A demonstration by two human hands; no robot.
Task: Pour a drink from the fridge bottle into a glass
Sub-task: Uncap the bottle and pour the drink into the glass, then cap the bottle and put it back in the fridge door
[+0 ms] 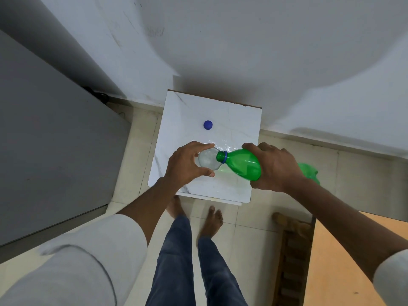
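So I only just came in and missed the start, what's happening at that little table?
A person is pouring from a green bottle, tipped on its side in the right hand, mouth over a clear glass on the white table. The left hand steadies the glass. The blue cap lies on the table behind them.

Small white marble-patterned table on a tiled floor; blue bottle cap near its centre, clear glass toward the near edge.
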